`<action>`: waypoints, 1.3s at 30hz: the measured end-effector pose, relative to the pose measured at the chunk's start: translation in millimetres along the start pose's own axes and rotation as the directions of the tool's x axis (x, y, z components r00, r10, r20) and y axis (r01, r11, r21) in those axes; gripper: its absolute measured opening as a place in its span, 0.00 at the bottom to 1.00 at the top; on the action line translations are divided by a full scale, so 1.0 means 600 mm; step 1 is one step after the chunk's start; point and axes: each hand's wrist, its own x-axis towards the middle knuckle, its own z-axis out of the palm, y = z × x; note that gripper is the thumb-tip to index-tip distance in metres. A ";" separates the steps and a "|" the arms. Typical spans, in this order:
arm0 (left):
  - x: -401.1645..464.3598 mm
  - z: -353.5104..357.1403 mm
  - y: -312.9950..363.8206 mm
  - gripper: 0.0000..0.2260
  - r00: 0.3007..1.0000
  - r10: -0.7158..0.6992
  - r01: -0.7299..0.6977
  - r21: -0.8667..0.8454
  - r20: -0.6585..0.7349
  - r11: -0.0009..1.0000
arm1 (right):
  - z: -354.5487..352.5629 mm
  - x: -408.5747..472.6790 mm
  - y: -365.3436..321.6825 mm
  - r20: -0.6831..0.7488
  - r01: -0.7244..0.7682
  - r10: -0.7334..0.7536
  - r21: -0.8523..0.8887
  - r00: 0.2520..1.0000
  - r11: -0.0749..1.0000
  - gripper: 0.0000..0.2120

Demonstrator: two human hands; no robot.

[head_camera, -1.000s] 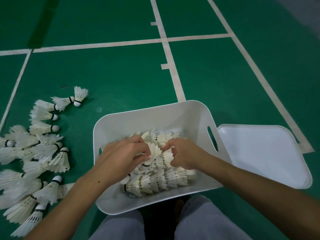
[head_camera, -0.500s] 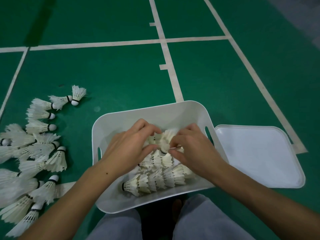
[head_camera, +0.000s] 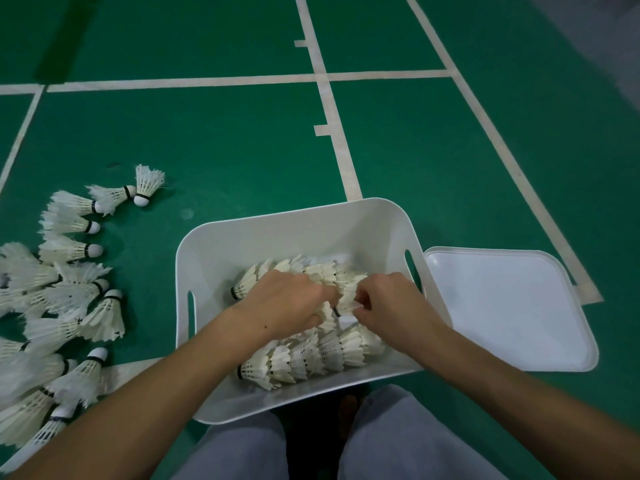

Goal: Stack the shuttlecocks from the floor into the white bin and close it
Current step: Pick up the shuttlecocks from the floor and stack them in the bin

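Observation:
The white bin (head_camera: pixel 294 233) sits open on the green floor in front of my knees. Inside lie rows of nested white shuttlecocks: a near row (head_camera: pixel 304 358) and a far row (head_camera: pixel 294 268). Both hands are down in the bin's middle. My left hand (head_camera: pixel 284 306) and my right hand (head_camera: pixel 391 306) pinch the same stack of shuttlecocks (head_camera: pixel 346 296) between them, fingertips nearly touching. The bin's white lid (head_camera: pixel 502 306) lies flat on the floor, right of the bin. Several loose shuttlecocks (head_camera: pixel 69 289) lie scattered on the floor to the left.
White court lines (head_camera: pixel 332 109) cross the green floor beyond the bin. My grey-trousered knees (head_camera: pixel 398 441) are at the bottom edge, just behind the bin's near rim. Bare floor lies beyond the bin and lid.
Both hands have dropped lower into the bin and come closer together over the middle stack. The far row of shuttlecocks now shows behind my left hand.

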 end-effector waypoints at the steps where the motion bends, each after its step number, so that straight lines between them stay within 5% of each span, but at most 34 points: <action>1: -0.004 -0.002 -0.001 0.15 1.000 0.003 -0.003 -0.004 -0.010 1.000 | 0.000 0.003 -0.003 0.035 0.014 -0.015 0.033 0.999 0.999 0.05; 3: -0.012 -0.007 -0.005 0.13 1.000 0.013 -0.014 -0.022 -0.027 1.000 | 0.001 0.010 -0.008 0.079 0.015 -0.023 0.098 0.997 0.995 0.04; 7: -0.019 -0.008 -0.015 0.14 1.000 0.020 -0.021 -0.075 -0.018 0.997 | 0.010 0.030 -0.012 0.176 -0.086 0.047 0.222 0.983 0.971 0.18; 13: -0.017 0.003 -0.028 0.25 0.996 -0.052 0.075 -0.321 0.079 0.944 | 0.023 0.050 -0.015 0.288 -0.283 0.186 0.341 0.939 0.896 0.11; 17: -0.027 -0.007 -0.040 0.17 0.997 -0.060 0.071 -0.438 0.038 0.896 | 0.010 0.048 -0.008 0.319 -0.220 0.127 0.277 0.939 0.935 0.07; 21: -0.048 -0.029 -0.047 0.07 0.996 -0.041 -0.008 -0.533 -0.079 0.846 | -0.021 0.022 -0.008 0.191 -0.094 0.065 0.149 0.979 0.984 0.11; 25: -0.054 -0.043 -0.047 0.06 0.971 -0.045 -0.094 -0.546 -0.236 0.832 | -0.064 -0.015 -0.027 0.050 0.117 -0.134 0.262 0.990 0.958 0.21; 28: -0.054 -0.050 -0.044 0.05 0.955 -0.075 -0.086 -0.512 -0.287 0.855 | -0.065 -0.022 -0.036 -0.035 0.231 -0.228 0.128 0.973 0.964 0.22; 35: -0.040 -0.048 -0.029 0.07 0.940 -0.111 -0.101 -0.573 -0.323 0.813 | -0.056 -0.019 -0.033 -0.143 0.306 -0.313 -0.069 0.939 0.949 0.10; 39: -0.020 -0.046 -0.016 0.13 0.937 -0.203 0.052 -0.460 -0.286 0.886 | -0.073 -0.027 -0.015 -0.148 0.169 -0.192 -0.154 0.970 0.974 0.08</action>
